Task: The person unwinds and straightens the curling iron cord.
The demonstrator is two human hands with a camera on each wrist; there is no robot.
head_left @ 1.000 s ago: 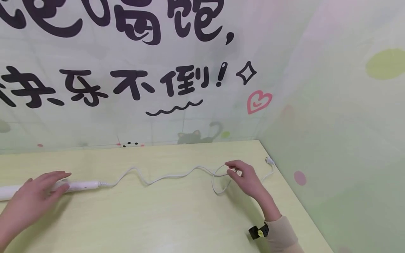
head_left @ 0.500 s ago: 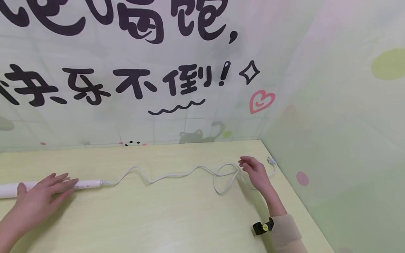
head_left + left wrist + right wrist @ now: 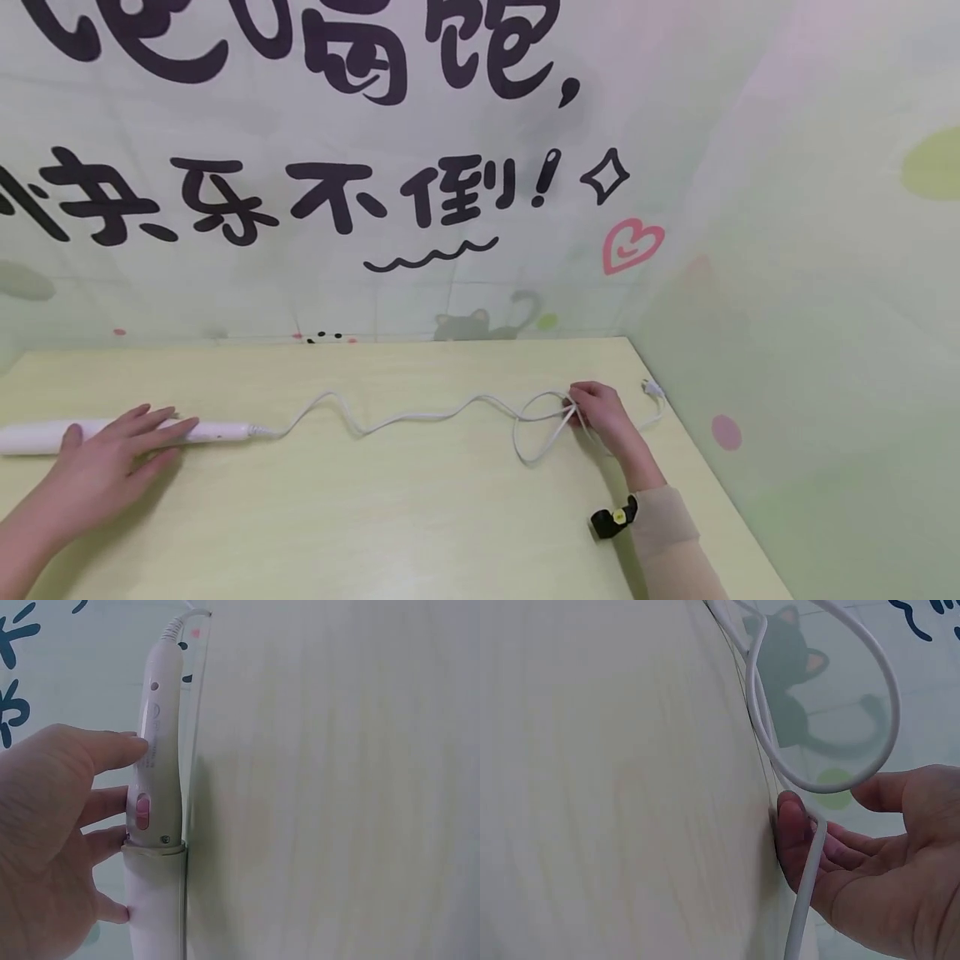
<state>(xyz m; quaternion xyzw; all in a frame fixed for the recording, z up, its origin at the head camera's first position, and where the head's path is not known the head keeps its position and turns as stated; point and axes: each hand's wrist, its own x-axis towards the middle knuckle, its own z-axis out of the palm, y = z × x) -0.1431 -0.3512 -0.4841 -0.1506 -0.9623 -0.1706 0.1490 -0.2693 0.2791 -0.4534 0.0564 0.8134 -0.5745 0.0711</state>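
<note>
A white hair-styling iron (image 3: 45,437) lies along the left of the table. Its handle (image 3: 159,735) has a pink slider switch and a ribbed cord end. My left hand (image 3: 123,450) rests over the handle with spread, fairly straight fingers, and its fingertips touch the handle's side in the left wrist view. From the handle a white power cord (image 3: 420,416) runs in waves to the right and forms a loop. My right hand (image 3: 603,414) holds the cord where its strands cross, with bent fingers around it. In the right wrist view a cord loop (image 3: 892,712) rises beside the thumb.
The cord's plug (image 3: 652,388) lies at the table's right edge, by the side wall (image 3: 825,333). A printed wall sheet (image 3: 337,292) stands behind the pale wooden table (image 3: 360,517). A black wrist device (image 3: 611,520) sits on the right wrist.
My right hand has let go of the cord, shifted right and taken hold of it again at the crossing, so the loop reaches further right. The left hand stays on the iron.
</note>
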